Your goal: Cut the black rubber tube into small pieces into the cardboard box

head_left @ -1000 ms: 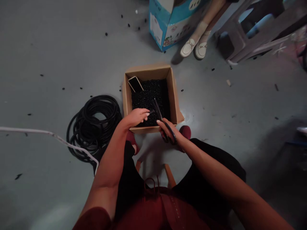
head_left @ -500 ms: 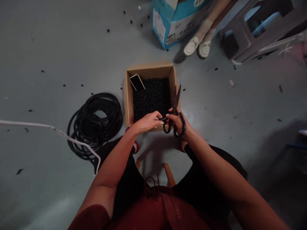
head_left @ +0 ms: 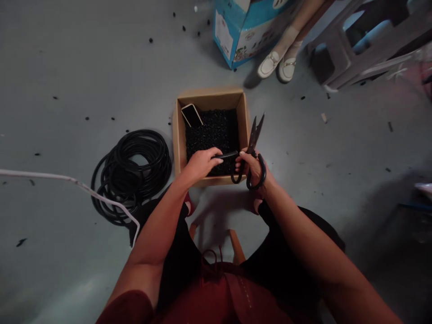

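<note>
My left hand is closed on a short black ribbed tube, held level above the near part of an open cardboard box. The tube's right end reaches the fingertips of my right hand. Black-handled scissors hang in my right hand, their blades slightly parted and pointing away from me over the box's right edge. Many small black pieces fill the bottom of the box. A phone-like dark rectangle with a pale rim leans in its far left corner.
A coil of black hose lies on the floor left of the box, with a white cable nearby. Beyond stand a blue carton, another person's feet in white shoes and a grey plastic stool. Black bits are scattered about.
My hands have moved slightly apart, so more of the ribbed tube shows between them. The scissor blades have opened a little; before, they were together.
</note>
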Available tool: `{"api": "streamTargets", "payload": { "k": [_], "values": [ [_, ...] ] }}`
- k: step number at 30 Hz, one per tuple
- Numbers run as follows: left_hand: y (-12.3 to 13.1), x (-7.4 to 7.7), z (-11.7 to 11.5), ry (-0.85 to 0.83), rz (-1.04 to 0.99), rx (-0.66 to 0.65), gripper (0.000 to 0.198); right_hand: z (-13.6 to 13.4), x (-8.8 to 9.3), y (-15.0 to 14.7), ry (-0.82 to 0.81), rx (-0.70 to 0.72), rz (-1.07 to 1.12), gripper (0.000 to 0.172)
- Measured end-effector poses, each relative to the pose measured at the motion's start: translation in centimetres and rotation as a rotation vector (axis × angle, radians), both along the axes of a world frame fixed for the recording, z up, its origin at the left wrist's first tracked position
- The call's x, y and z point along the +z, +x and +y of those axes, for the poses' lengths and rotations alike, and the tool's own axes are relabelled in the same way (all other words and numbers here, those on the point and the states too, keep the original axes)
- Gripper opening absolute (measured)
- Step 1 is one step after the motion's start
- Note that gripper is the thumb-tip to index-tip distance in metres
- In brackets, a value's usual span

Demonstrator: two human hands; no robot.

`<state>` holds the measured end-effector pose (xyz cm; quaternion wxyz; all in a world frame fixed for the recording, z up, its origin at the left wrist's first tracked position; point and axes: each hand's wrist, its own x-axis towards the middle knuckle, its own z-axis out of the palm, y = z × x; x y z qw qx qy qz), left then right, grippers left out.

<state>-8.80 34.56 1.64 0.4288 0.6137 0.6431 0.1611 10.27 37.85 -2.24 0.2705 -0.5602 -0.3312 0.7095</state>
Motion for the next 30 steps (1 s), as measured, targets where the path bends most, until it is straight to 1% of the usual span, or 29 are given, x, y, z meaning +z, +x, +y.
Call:
{"api": "streamTargets", "payload": {
  "k": [2,5,8,11,15,23,30],
  "values": [
    [-1.4,0.8,0.3,0.023,0.033,0.092,0.029,-0.7,0.2,0.0,0.037,0.092,-0.019,0.042],
    [-3.2,2.1,0.5,0.047,0.079,0.206,0.034,-2.0,0.9,-0.2,0.173,0.282,-0.114,0.045],
    [-4.0,2.7,0.5,0.055,0.098,0.221,0.034,-3.0,1.4,-0.5,0.283,0.469,-0.235,0.042],
    [-4.0,2.6,0.4,0.057,0.090,0.214,0.035,-3.3,1.7,-0.7,0.324,0.560,-0.297,0.041],
    [-3.7,2.4,0.5,0.048,0.063,0.206,0.035,-3.2,2.1,-0.8,0.342,0.611,-0.334,0.043],
    [-3.2,2.3,0.6,0.012,0.083,0.189,0.034,-3.2,2.8,-1.0,0.334,0.599,-0.282,0.042],
    [-2.8,2.2,0.6,0.014,0.070,0.156,0.035,-3.3,3.0,-1.0,0.326,0.629,-0.306,0.041]
  ]
}}
